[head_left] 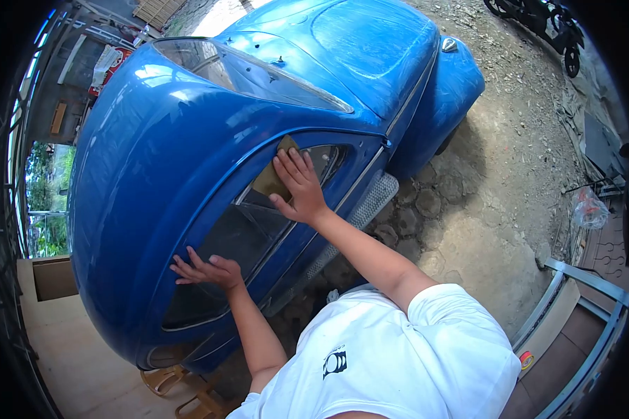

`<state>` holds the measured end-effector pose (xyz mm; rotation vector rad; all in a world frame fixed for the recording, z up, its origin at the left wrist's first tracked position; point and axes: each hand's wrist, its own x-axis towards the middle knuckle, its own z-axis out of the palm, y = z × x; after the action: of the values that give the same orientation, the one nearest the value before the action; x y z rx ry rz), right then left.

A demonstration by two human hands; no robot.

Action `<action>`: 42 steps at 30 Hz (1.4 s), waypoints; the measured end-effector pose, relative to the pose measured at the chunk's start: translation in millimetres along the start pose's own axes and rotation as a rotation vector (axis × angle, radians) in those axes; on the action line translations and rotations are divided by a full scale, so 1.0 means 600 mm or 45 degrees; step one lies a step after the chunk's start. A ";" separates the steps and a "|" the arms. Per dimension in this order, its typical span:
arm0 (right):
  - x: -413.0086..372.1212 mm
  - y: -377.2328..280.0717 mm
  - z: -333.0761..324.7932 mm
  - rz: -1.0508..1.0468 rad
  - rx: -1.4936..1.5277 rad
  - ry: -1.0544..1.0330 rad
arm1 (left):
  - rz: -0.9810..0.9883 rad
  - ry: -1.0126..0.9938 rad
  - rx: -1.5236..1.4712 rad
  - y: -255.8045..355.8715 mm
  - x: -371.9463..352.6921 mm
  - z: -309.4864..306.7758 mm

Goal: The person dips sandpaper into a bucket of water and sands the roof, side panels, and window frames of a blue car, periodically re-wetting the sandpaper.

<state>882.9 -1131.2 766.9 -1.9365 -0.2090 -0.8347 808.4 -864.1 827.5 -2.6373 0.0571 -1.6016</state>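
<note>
A blue rounded car fills the left and middle of the view. My right hand lies on its side by the upper door frame, fingers fairly straight. Under that palm and fingers is a tan sheet of sandpaper, pressed against the frame above the front side window. Further back, my left hand has its fingers spread, resting on or close to the roof edge above the rear side window; nothing is in it.
A ridged running board runs along the car's lower side. At the right stand a metal frame and a plastic bag. A motorcycle is parked at the upper right. Brown chairs are behind the car.
</note>
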 end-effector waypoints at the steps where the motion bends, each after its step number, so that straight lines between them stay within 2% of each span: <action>1: 0.001 0.028 -0.004 0.114 0.004 0.084 | -0.008 0.041 0.016 -0.009 0.003 -0.003; 4: 0.000 0.081 -0.005 0.353 -0.035 0.193 | -0.132 0.173 0.161 -0.063 -0.009 -0.006; 5: -0.001 0.090 -0.002 0.414 -0.062 0.209 | -0.099 0.176 0.172 -0.074 -0.017 -0.004; 8: 0.020 0.015 0.032 0.431 0.083 0.383 | -0.046 0.191 0.182 -0.087 -0.030 -0.008; 12: 0.034 -0.087 0.042 -0.102 0.080 0.093 | -0.093 0.280 0.136 -0.068 -0.021 0.014; 13: 0.033 -0.085 0.047 -0.120 0.070 0.106 | -0.100 0.314 0.130 -0.065 -0.019 0.018; 16: 0.032 -0.025 0.034 -0.009 -0.091 0.083 | -0.071 0.376 0.085 -0.067 -0.017 0.023; 18: 0.042 -0.015 0.046 0.324 0.093 0.365 | -0.102 0.347 0.077 -0.066 -0.019 0.019; 21: 0.041 -0.070 0.075 0.275 0.088 0.453 | -0.141 0.285 0.039 -0.053 -0.021 0.005; 25: -0.015 -0.177 0.126 -0.343 -0.046 0.014 | -0.126 0.124 -0.043 -0.065 -0.028 -0.036; 27: -0.042 -0.213 0.153 -0.639 -0.086 -0.152 | -0.030 0.000 -0.022 -0.094 -0.030 -0.070; 29: -0.042 -0.180 0.160 -0.611 -0.227 -0.121 | -0.011 -0.073 -0.010 -0.140 -0.044 -0.096; 31: -0.027 -0.204 0.156 -0.230 -0.018 0.127 | -0.073 -0.098 -0.007 -0.197 -0.069 -0.118; 33: -0.018 -0.249 0.166 -0.011 -0.049 0.236 | -0.127 -0.058 -0.017 -0.244 -0.075 -0.146; 36: -0.055 -0.338 0.216 -0.151 -0.022 0.178 | -0.279 -0.006 -0.024 -0.313 -0.108 -0.191; 40: -0.164 -0.436 0.335 -0.336 0.029 0.117 | -0.416 0.001 -0.028 -0.408 -0.146 -0.228; 42: -0.230 -0.485 0.381 -0.521 -0.088 -0.074 | -0.401 -0.021 -0.008 -0.449 -0.168 -0.251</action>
<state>747.9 -764.4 824.1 -2.0154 -0.6342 -1.0613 628.9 -593.5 825.7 -2.7736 -0.3723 -1.6608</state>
